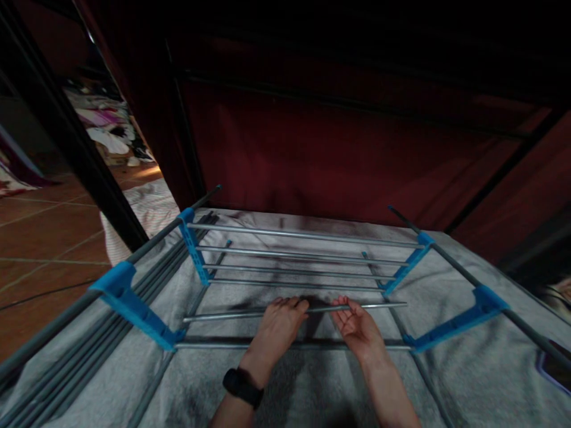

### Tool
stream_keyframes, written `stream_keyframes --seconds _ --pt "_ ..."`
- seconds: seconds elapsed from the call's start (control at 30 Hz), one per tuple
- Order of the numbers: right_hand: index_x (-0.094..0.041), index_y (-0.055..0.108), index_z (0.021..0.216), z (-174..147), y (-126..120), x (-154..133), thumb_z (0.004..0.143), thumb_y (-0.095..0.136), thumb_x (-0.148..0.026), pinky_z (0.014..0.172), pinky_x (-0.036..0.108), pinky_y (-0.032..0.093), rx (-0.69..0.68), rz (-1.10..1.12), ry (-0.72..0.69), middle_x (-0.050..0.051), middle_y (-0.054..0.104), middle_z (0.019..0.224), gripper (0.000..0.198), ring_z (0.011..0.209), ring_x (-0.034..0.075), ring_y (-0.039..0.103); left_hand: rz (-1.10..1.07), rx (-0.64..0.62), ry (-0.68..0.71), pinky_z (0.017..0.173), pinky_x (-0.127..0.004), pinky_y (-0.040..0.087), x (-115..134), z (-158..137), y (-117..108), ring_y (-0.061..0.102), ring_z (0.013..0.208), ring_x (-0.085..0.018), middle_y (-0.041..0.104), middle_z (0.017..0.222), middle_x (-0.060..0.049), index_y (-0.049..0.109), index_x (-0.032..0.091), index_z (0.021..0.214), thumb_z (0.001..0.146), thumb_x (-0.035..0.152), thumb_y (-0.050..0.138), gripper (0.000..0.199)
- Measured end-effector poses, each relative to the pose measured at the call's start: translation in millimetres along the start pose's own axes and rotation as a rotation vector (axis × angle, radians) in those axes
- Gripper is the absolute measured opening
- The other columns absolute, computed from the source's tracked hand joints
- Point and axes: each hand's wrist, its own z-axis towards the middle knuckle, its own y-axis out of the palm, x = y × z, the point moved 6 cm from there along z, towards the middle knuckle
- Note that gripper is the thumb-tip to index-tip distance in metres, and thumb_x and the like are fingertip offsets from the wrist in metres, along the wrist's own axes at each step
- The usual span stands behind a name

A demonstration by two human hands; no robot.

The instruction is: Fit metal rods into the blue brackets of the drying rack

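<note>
My left hand [284, 326], with a dark band on its wrist, is palm down with its fingers wrapped over a loose grey metal tube [223, 316]. Palm up, my right hand [355, 327] has its fingers curled around the same tube nearer its right end. Neither end of this tube sits in a bracket. Just below it, a fixed crossbar [218, 343] joins the near left blue plastic bracket [140, 309] and the near right blue bracket [464, 321]. Beyond my hands, several parallel tubes span the far left bracket [194, 246] and the far right bracket [408, 266].
Several loose tubes [104, 345] lie bundled along the left on grey cloth [473, 380]. A dark post [75, 137] stands at the left, beside a tiled floor [49, 238] with piled clothes [107, 131]. A red panel [303, 160] rises behind. A phone-like object [555, 368] lies right.
</note>
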Motion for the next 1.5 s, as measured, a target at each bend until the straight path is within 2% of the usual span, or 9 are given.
stream_keyframes --seconds 0.13,0.3,0.4,0.6,0.8,1.03,1.2,1.33,1.5 --pt "-0.018 0.063 0.084 3 -12 -22 0.082 0.057 -0.007 0.072 0.028 0.061 0.088 0.035 -0.021 -0.001 0.069 0.073 0.013 0.07 0.013 0.07 0.038 0.046 -0.013 0.094 -0.038 0.041 -10 0 -1 0.063 0.099 -0.021 0.068 0.102 -0.005 0.062 0.023 0.105 0.098 0.023 0.045 0.018" --pt "-0.018 0.062 0.084 6 -18 -34 0.085 0.054 -0.007 0.071 0.027 0.061 0.118 0.083 -0.057 -0.001 0.068 0.072 0.014 0.07 0.013 0.069 0.007 0.032 -0.001 0.083 -0.034 0.044 -12 -3 0 0.064 0.094 -0.021 0.069 0.099 -0.005 0.059 0.023 0.11 0.099 0.031 0.044 0.02" --pt "-0.018 0.062 0.082 7 -10 -26 0.085 0.055 -0.007 0.071 0.027 0.06 0.084 0.078 -0.039 -0.001 0.068 0.072 0.013 0.071 0.013 0.07 -0.001 0.017 -0.007 0.078 -0.034 0.044 -11 -1 2 0.065 0.091 -0.021 0.069 0.095 -0.003 0.058 0.025 0.114 0.099 0.034 0.045 0.021" --pt "-0.018 0.063 0.083 10 6 0 0.085 0.062 -0.011 0.074 0.026 0.06 0.056 0.007 -0.007 -0.001 0.07 0.073 0.008 0.071 0.012 0.07 0.001 0.023 -0.015 0.082 -0.034 0.045 -12 6 7 0.065 0.094 -0.021 0.069 0.099 -0.005 0.06 0.021 0.106 0.1 0.027 0.041 0.021" --pt "-0.018 0.065 0.085 11 8 10 0.076 0.074 -0.016 0.075 0.024 0.058 0.008 -0.04 -0.016 -0.001 0.072 0.078 0.013 0.076 0.012 0.07 0.001 0.052 -0.007 0.087 -0.034 0.045 -13 6 1 0.063 0.098 -0.02 0.067 0.106 -0.004 0.058 0.024 0.114 0.095 0.026 0.053 0.019" --pt "-0.016 0.065 0.085 1 9 12 0.069 0.078 -0.011 0.075 0.026 0.058 -0.044 -0.058 -0.014 0.0 0.072 0.078 0.021 0.074 0.013 0.07 -0.005 0.041 -0.004 0.09 -0.036 0.044 -4 5 0 0.064 0.097 -0.02 0.068 0.104 -0.005 0.061 0.022 0.103 0.098 0.024 0.044 0.018" --pt "-0.016 0.065 0.086 -6 4 10 0.067 0.081 -0.015 0.075 0.025 0.058 -0.044 -0.072 -0.015 0.0 0.072 0.079 0.024 0.075 0.013 0.069 -0.022 0.047 0.001 0.085 -0.034 0.044 4 -1 2 0.064 0.096 -0.02 0.068 0.102 -0.003 0.056 0.025 0.113 0.097 0.027 0.049 0.018" --pt "-0.018 0.064 0.082 -10 1 6 0.067 0.08 -0.014 0.075 0.025 0.058 -0.043 -0.095 -0.007 -0.001 0.071 0.078 0.022 0.076 0.013 0.07 0.013 0.031 -0.001 0.08 -0.033 0.045 8 -1 4 0.065 0.091 -0.02 0.068 0.097 -0.002 0.056 0.025 0.11 0.095 0.023 0.05 0.016" --pt "-0.017 0.063 0.081 -15 3 4 0.071 0.074 -0.01 0.074 0.025 0.058 -0.04 -0.091 0.007 0.0 0.07 0.075 0.017 0.073 0.013 0.07 0.001 0.024 0.012 0.085 -0.034 0.044 10 -2 5 0.064 0.093 -0.02 0.068 0.1 -0.005 0.059 0.021 0.104 0.099 0.024 0.04 0.019"
